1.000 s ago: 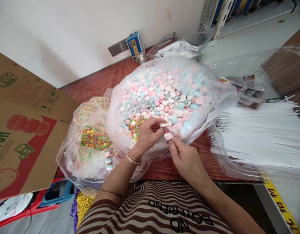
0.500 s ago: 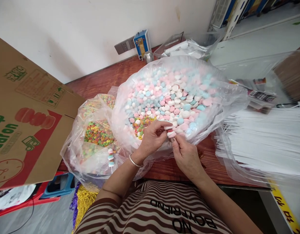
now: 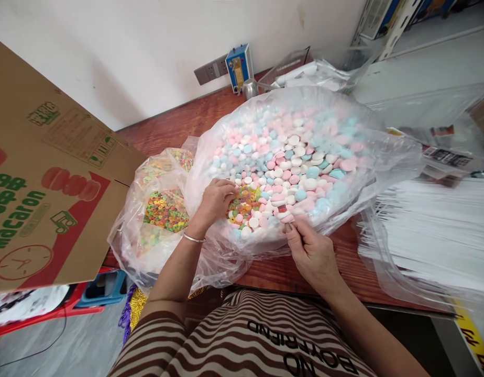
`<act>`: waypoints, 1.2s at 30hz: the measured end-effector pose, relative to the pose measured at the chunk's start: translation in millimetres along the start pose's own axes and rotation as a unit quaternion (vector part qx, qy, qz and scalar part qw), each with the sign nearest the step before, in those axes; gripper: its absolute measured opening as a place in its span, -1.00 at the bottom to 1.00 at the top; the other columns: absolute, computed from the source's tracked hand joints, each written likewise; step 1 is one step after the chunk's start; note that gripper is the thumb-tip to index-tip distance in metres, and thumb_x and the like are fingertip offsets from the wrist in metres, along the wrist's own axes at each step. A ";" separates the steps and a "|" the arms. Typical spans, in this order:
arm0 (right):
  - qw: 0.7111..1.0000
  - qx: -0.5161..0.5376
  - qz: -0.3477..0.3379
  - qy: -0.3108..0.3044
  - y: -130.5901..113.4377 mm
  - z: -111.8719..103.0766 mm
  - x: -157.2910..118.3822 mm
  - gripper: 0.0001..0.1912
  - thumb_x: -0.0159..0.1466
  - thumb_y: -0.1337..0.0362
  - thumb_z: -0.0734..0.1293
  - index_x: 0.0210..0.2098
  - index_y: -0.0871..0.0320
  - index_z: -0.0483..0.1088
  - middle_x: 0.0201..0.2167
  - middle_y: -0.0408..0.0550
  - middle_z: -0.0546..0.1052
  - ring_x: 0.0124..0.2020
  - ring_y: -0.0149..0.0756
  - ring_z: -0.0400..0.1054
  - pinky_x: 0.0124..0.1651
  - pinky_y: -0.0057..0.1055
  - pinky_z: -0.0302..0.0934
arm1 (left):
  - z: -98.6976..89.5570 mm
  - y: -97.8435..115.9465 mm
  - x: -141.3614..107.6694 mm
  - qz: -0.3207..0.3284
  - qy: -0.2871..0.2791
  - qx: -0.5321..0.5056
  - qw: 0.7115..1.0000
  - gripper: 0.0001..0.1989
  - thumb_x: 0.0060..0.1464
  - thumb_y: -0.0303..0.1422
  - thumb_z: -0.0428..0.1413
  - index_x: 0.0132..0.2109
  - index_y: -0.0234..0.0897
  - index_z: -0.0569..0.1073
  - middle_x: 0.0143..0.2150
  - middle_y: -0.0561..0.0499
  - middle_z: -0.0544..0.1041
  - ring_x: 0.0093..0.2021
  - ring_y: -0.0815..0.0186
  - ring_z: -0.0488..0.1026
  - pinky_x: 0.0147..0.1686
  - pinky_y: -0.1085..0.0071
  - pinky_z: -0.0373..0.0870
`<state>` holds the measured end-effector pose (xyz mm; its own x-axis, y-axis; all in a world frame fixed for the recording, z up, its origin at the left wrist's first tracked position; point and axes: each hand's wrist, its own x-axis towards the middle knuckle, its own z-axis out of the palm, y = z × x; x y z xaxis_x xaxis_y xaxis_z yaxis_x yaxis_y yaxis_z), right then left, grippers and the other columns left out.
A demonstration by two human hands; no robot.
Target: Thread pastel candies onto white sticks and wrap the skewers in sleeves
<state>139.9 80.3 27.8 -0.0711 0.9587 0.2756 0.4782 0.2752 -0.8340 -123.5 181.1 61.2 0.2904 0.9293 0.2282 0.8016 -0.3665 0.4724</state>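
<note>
My right hand (image 3: 310, 251) pinches the lower end of a candy skewer (image 3: 286, 215) threaded with pink and white discs; the stick is mostly hidden by the fingers. My left hand (image 3: 216, 201) reaches over the left side of a large clear bag, fingers slightly bent and partly apart, beside small colourful ring candies (image 3: 248, 199). Nothing shows in those fingers, though their tips are partly hidden. Pink, white and light blue candy discs (image 3: 293, 178) fill most of the bag (image 3: 399, 152). At its left, a smaller clear bag (image 3: 128, 230) contains more ring candies (image 3: 165, 209).
A printed cardboard box (image 3: 69, 141) stands at the left. White sticks (image 3: 434, 235) lie in a clear plastic bin at the right. Behind the bags are a blue device (image 3: 239, 68), a metal cup (image 3: 250, 89) and a clear tub (image 3: 320, 76) on the wooden table (image 3: 159, 128).
My left hand has let go of the skewer and moved left to the ring candies. My right hand still holds the skewer. The finished-looking skewer on the smaller bag is now hidden.
</note>
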 end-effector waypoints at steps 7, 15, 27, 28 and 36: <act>0.995 0.004 0.000 -0.096 -9.5 8.9 4.8 -0.70 0.45 0.19 0.16 -0.41 0.09 0.30 -0.60 -0.20 0.36 -0.58 -0.36 0.23 -0.43 -0.42 0.04 | 2.4 20.2 -10.6 -0.156 0.036 -0.286 0.945 -0.74 0.03 -0.17 0.35 -0.30 -0.25 0.54 -0.35 0.03 0.58 -0.36 0.33 0.48 -0.32 0.40 0.41; 0.992 0.005 0.002 -0.128 -16.7 15.5 10.7 -0.70 0.43 0.21 0.15 -0.45 0.08 0.24 -0.62 -0.21 0.30 -0.58 -0.35 0.17 -0.43 -0.40 -0.03 | 8.6 37.8 -14.5 -0.185 -0.034 -0.458 0.869 -0.63 -0.06 -0.14 0.42 -0.19 -0.28 0.58 -0.36 0.02 0.62 -0.52 0.39 0.49 -0.50 0.45 0.44; 0.995 0.080 -0.002 -0.063 -13.7 16.4 8.0 -0.66 0.47 0.17 0.17 -0.45 0.08 0.20 -0.61 -0.27 0.23 -0.58 -0.41 0.14 -0.46 -0.46 0.01 | -8.0 34.6 -25.2 -0.052 0.054 -0.198 0.977 -0.68 0.38 -0.30 0.02 0.14 -0.14 0.58 -0.16 -0.01 0.69 -0.35 0.38 0.59 -0.26 0.40 0.56; 0.995 0.083 -0.003 -0.061 -13.5 15.2 7.5 -0.66 0.47 0.18 0.18 -0.44 0.08 0.21 -0.61 -0.27 0.23 -0.58 -0.41 0.14 -0.46 -0.47 0.01 | -10.6 29.5 -24.3 -0.047 0.072 -0.154 0.984 -0.70 0.36 -0.33 0.04 0.09 -0.16 0.61 -0.16 -0.02 0.69 -0.31 0.35 0.59 -0.23 0.38 0.55; 0.996 0.060 -0.004 -0.067 -9.7 13.8 6.5 -0.67 0.45 0.20 0.19 -0.46 0.08 0.22 -0.61 -0.26 0.25 -0.58 -0.41 0.13 -0.46 -0.46 0.00 | -1.7 12.0 -20.4 0.009 -0.002 0.035 0.999 -0.87 0.16 -0.49 0.23 -0.21 -0.18 0.65 -0.16 -0.06 0.63 -0.07 0.16 0.51 0.00 0.21 0.42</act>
<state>122.7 84.9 31.1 -0.1946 0.9553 0.2227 0.3696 0.2817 -0.8855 -120.7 157.7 63.7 0.3069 0.9226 0.2337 0.8302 -0.3796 0.4083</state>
